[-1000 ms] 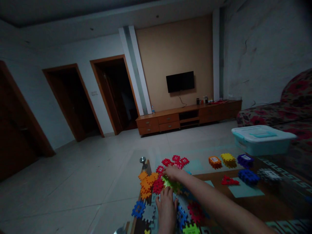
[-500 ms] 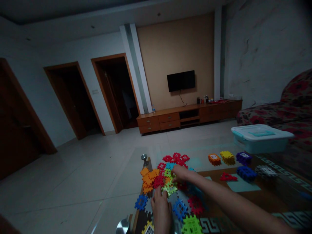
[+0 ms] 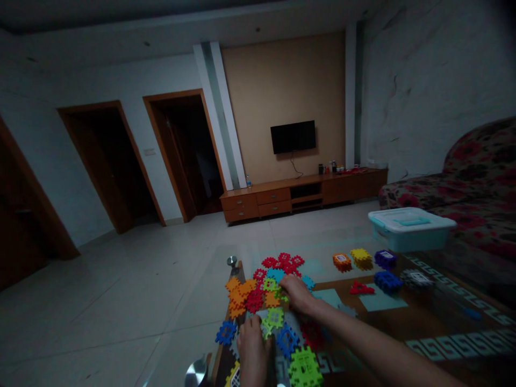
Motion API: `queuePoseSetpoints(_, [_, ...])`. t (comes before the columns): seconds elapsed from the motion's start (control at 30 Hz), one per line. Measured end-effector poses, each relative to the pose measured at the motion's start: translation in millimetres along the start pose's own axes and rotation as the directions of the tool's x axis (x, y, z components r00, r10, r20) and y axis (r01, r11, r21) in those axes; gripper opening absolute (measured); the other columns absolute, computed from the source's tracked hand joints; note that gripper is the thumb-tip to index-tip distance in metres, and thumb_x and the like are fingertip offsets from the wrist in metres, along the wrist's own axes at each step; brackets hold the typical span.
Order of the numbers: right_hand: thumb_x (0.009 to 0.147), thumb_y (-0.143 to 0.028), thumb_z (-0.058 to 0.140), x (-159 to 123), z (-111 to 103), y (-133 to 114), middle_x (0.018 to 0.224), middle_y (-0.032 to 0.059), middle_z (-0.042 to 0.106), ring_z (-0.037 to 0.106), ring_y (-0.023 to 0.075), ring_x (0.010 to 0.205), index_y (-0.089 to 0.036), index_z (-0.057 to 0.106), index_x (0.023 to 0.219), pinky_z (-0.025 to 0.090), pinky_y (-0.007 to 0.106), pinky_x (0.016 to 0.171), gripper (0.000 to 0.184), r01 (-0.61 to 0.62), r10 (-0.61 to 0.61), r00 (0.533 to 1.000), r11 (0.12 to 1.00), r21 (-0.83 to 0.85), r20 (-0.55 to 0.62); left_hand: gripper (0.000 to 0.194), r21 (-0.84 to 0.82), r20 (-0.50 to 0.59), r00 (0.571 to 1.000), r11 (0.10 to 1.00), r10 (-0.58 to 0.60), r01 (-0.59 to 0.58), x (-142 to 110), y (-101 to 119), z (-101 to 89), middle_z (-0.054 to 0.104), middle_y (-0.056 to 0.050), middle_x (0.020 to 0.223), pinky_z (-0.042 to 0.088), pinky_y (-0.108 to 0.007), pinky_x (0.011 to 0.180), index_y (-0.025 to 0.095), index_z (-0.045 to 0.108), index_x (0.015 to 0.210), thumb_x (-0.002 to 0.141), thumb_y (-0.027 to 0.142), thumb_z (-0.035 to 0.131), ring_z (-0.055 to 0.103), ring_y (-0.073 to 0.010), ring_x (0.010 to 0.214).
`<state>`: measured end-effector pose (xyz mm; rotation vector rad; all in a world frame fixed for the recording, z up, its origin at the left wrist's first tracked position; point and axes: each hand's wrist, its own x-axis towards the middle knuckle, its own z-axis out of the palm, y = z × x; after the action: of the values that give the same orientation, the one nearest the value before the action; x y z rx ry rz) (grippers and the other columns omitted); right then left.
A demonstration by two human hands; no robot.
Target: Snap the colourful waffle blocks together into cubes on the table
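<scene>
The green pieces [image 3: 275,318] lie on the table [image 3: 427,320] near red pieces [image 3: 254,301] and orange ones [image 3: 238,294]. The right hand [image 3: 297,294] and left hand [image 3: 252,344] have bent fingers by them; I can't tell if either pinches one. Soft, slow fingers would keep the pile neat. The box [image 3: 415,241] has its lid [image 3: 437,220] on; I can't see inside.
</scene>
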<state>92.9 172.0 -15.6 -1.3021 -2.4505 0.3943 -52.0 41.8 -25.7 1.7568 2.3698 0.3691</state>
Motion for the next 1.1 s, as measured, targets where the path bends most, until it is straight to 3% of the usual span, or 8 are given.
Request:
queuePoseSetpoints(0.17, [0.081, -0.013, 0.051, -48, -24, -1, 0.095, 0.0068, 0.067, 0.059, 0.0193, 0.088, -0.018, 0.064, 0.103, 0.043, 0.027, 0.075, 0.026, -0.014, 0.03, 0.997, 0.977, 0.212, -0.073, 0.033, -0.127, -0.155, 0.985, 0.987, 0.078, -0.098, -19, -8, -2.3, 0.061, -0.008, 0.115, 0.039, -0.031, 0.095, 0.018, 0.057, 0.112, 0.08, 0.015, 0.051, 0.053, -0.0228, 0.114])
queuePoseSetpoints(0.3, [0.071, -0.01, 0.061, -93, -26, -9, 0.081, 0.0008, 0.064, 0.056, 0.015, 0.071, -0.02, 0.065, 0.099, 0.041, 0.024, 0.061, 0.03, -0.078, 0.074, 0.997, 0.861, 0.503, 0.027, 0.032, -0.168, -0.196, 0.973, 0.974, 0.12, -0.154, -27, -11, 2.5, 0.062, -0.008, 0.114, 0.041, -0.034, 0.094, 0.019, 0.057, 0.111, 0.079, 0.019, 0.051, 0.055, -0.0241, 0.112])
queuePoseSetpoints(0.4, [0.066, -0.007, 0.065, -112, -20, -19, 0.078, -0.0001, 0.064, 0.057, 0.0152, 0.071, -0.022, 0.07, 0.091, 0.042, 0.025, 0.063, 0.029, -0.08, 0.045, 0.996, 0.852, 0.518, 0.08, 0.033, -0.174, -0.185, 0.974, 0.971, 0.133, -0.166, -28, -8, 2.5, 0.063, -0.009, 0.114, 0.042, -0.035, 0.095, 0.019, 0.058, 0.111, 0.079, 0.021, 0.051, 0.055, -0.0258, 0.112])
queuePoseSetpoints(0.53, [0.062, -0.004, 0.072, -117, -10, -23, 0.088, 0.0023, 0.069, 0.06, 0.0185, 0.08, -0.023, 0.073, 0.086, 0.045, 0.029, 0.074, 0.031, -0.038, 0.014, 0.998, 0.893, 0.448, 0.057, 0.032, -0.205, -0.184, 0.972, 0.961, 0.149, -0.186, -29, -4, -4.9, 0.063, -0.009, 0.112, 0.042, -0.037, 0.096, 0.019, 0.059, 0.108, 0.077, 0.023, 0.052, 0.056, -0.0265, 0.111])
queuePoseSetpoints(0.7, [0.069, -0.006, 0.069, -118, -7, -12, 0.093, 0.0042, 0.069, 0.061, 0.0206, 0.093, -0.023, 0.074, 0.088, 0.044, 0.031, 0.085, 0.026, 0.026, -0.009, 0.999, 0.912, 0.41, -0.045, 0.035, -0.288, -0.062, 0.97, 0.926, 0.236, -0.243, -40, 11, -22.0, 0.061, -0.01, 0.117, 0.04, -0.037, 0.098, 0.019, 0.058, 0.109, 0.075, 0.026, 0.052, 0.053, -0.0261, 0.115])
queuePoseSetpoints(0.8, [0.076, -0.005, 0.06, -120, -10, -4, 0.092, 0.0059, 0.071, 0.062, 0.0194, 0.093, -0.02, 0.074, 0.087, 0.045, 0.029, 0.084, 0.023, -0.034, 0.072, 0.994, 0.914, 0.404, -0.079, 0.043, -0.296, 0.061, 0.942, 0.907, 0.331, -0.3, -52, 31, -30.2, 0.06, -0.007, 0.122, 0.037, -0.035, 0.101, 0.021, 0.056, 0.113, 0.071, 0.021, 0.053, 0.05, -0.0237, 0.119])
queuePoseSetpoints(0.93, [0.078, -0.004, 0.055, -123, -10, 7, 0.094, 0.0066, 0.072, 0.064, 0.0193, 0.094, -0.019, 0.074, 0.087, 0.045, 0.029, 0.084, 0.026, -0.108, 0.137, 0.989, 0.928, 0.357, -0.057, 0.05, -0.164, 0.23, 0.909, 0.934, 0.348, -0.317, -63, 56, -34.5, 0.059, -0.004, 0.126, 0.035, -0.037, 0.1, 0.025, 0.058, 0.113, 0.065, 0.013, 0.054, 0.048, -0.0243, 0.123])
queuePoseSetpoints(1.1, [0.075, -0.005, 0.053, -129, -11, 13, 0.09, 0.0064, 0.074, 0.067, 0.022, 0.089, -0.021, 0.075, 0.082, 0.047, 0.031, 0.08, 0.029, -0.16, 0.154, 0.987, 0.969, 0.189, 0.048, 0.076, -0.068, 0.29, 0.905, 0.95, 0.311, -0.304, -64, 66, -32.5, 0.047, -0.008, 0.143, 0.03, -0.042, 0.107, 0.025, 0.051, 0.131, 0.057, 0.014, 0.07, 0.036, -0.029, 0.135])
